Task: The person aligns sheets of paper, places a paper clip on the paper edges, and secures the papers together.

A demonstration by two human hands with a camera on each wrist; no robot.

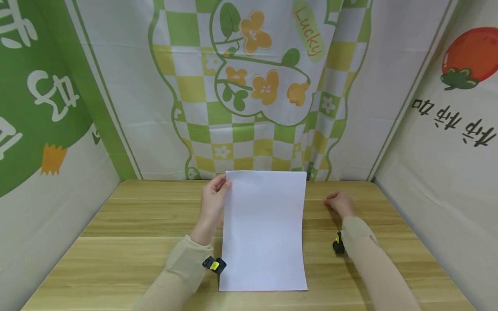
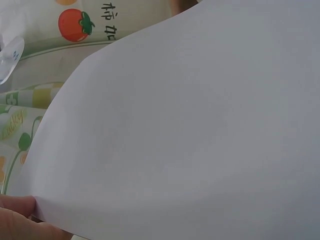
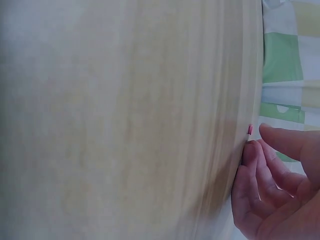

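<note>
A blank white sheet of paper [image 1: 264, 233] stands tilted up in the middle of the head view, bowed slightly along its length, its lower edge near the table. My left hand [image 1: 214, 196] pinches its upper left corner between thumb and fingers; the left wrist view shows the thumb [image 2: 17, 204] at that corner. To the right of the paper, my right hand [image 1: 341, 204] rests low at the table with bent fingers. Just beyond its fingertips is a tiny red thing [image 3: 250, 129], too small to identify. The thumb there is apart from the forefinger.
The wooden table [image 1: 155, 216] has a curtain with green and yellow checks [image 1: 194, 95] hanging behind its back edge. Printed cloth walls stand on both sides, the right one with a tomato picture [image 1: 470, 56]. A black wrist camera [image 1: 338, 242] sits at the right wrist.
</note>
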